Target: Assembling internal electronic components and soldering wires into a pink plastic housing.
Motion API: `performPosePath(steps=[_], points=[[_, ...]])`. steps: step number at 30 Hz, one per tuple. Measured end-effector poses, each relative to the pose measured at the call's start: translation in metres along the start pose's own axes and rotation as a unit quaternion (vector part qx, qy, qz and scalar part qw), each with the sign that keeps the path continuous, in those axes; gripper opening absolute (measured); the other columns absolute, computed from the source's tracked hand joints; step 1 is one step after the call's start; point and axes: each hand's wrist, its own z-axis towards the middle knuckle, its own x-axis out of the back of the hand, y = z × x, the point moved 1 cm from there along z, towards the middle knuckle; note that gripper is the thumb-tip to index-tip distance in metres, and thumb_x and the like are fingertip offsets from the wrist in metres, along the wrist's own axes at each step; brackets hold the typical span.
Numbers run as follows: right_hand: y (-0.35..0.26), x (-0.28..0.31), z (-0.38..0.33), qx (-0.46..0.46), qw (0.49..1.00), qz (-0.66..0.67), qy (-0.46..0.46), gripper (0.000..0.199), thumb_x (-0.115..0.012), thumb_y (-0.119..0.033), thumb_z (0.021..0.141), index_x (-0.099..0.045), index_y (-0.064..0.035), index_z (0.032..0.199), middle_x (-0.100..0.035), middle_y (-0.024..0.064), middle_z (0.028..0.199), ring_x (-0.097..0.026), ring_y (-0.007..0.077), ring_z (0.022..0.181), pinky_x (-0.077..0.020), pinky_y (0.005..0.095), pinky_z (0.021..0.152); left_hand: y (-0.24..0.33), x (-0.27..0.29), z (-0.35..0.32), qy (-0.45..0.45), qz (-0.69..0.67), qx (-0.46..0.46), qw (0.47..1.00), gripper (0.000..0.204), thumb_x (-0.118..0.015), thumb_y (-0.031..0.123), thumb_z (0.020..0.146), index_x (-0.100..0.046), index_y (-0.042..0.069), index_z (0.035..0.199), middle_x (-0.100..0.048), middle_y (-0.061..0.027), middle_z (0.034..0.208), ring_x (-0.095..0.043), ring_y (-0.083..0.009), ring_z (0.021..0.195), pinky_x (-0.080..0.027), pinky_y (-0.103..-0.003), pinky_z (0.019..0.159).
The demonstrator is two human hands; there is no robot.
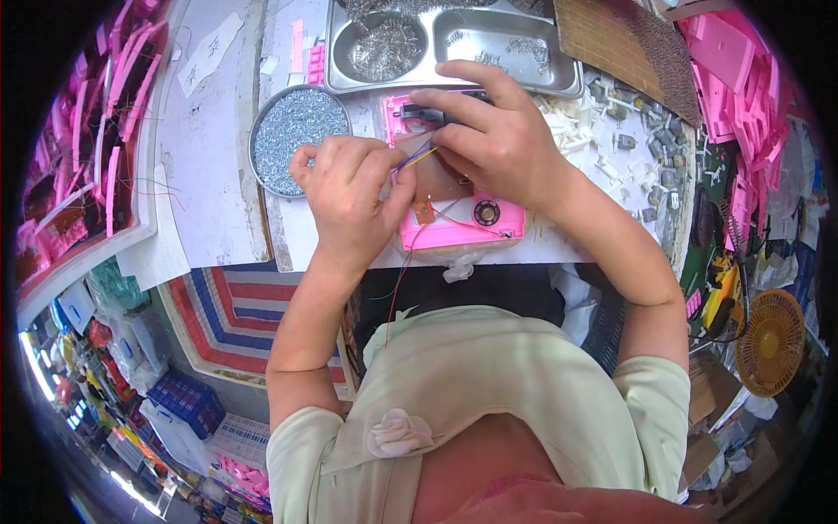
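Observation:
A pink plastic housing [464, 236] lies at the table's front edge with its inside facing up. A round black part [486, 210], a small brown board [423, 212] and thin red wires sit in it. Over its left side my left hand [349, 188] pinches a few thin wires [417, 158], yellow and blue-purple. My right hand [502, 140] meets the same wires with thumb and a bent finger, while its upper fingers reach over a black part [422, 113] at the housing's far end. The right fingertips partly hide the wire ends.
A round tin of small silvery metal pieces [299, 131] stands left of the housing. Behind is a steel tray [434, 74] holding springs. White plastic pieces [572, 122] and small grey parts [650, 166] are scattered at right. Pink shells [113, 96] fill a bin at left.

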Motion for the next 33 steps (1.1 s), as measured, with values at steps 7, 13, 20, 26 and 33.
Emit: performPosePath(steps=[7, 13, 20, 26, 33], points=[[0.000, 0.019, -0.010, -0.027, 0.999, -0.006, 0.018, 0.019, -0.078, -0.013, 0.065, -0.070, -0.0099, 0.082, -0.070, 0.0033, 0.112, -0.059, 0.0325, 0.112, -0.0504, 0.0432, 0.090, -0.003, 0.001, 0.002, 0.043, 0.023, 0.048, 0.998, 0.024, -0.078, 0.010, 0.077, -0.069, 0.009, 0.099, -0.066, -0.0067, 0.094, -0.062, -0.0231, 0.086, -0.038, -0.042, 0.088], [0.004, 0.014, -0.045, -0.136, 0.983, 0.107, 0.063, 0.018, -0.079, -0.011, 0.073, -0.073, -0.0123, 0.090, -0.069, 0.0020, 0.090, -0.061, 0.0257, 0.089, -0.0468, 0.0398, 0.082, 0.036, -0.020, 0.022, -0.057, -0.244, 0.039, 0.967, 0.029, -0.067, -0.002, 0.089, -0.066, 0.001, 0.118, -0.070, -0.0154, 0.106, -0.070, -0.0252, 0.087, -0.057, -0.031, 0.069], [0.006, 0.026, -0.053, -0.255, 0.942, 0.188, 0.113, 0.013, -0.080, -0.008, 0.076, -0.075, -0.0084, 0.088, -0.068, 0.0058, 0.079, -0.062, 0.0246, 0.077, -0.0477, 0.0379, 0.080, 0.033, -0.041, 0.032, -0.146, -0.351, 0.197, 0.904, 0.009, -0.071, 0.001, 0.089, -0.073, 0.000, 0.098, -0.070, -0.0096, 0.080, -0.069, -0.0157, 0.065, -0.055, -0.029, 0.058], [-0.023, 0.138, -0.154, -0.366, 0.896, 0.010, 0.250, 0.014, -0.073, 0.003, 0.083, -0.072, -0.0002, 0.097, -0.071, 0.0077, 0.094, -0.065, 0.0206, 0.089, -0.0516, 0.0340, 0.085, 0.034, -0.036, 0.037, -0.149, -0.344, 0.172, 0.911, 0.009, -0.072, 0.001, 0.088, -0.072, 0.000, 0.097, -0.070, -0.0090, 0.084, -0.069, -0.0131, 0.066, -0.055, -0.026, 0.060], [-0.055, 0.246, -0.326, -0.543, 0.502, 0.213, 0.639, 0.029, -0.063, -0.018, 0.101, -0.058, 0.0025, 0.121, -0.061, 0.0086, 0.095, -0.053, 0.0174, 0.081, -0.0451, 0.0312, 0.073, 0.028, -0.034, 0.038, -0.157, -0.338, 0.089, 0.924, 0.009, -0.075, 0.000, 0.085, -0.071, 0.000, 0.094, -0.073, -0.0089, 0.091, -0.071, -0.0130, 0.075, -0.057, -0.026, 0.065]])
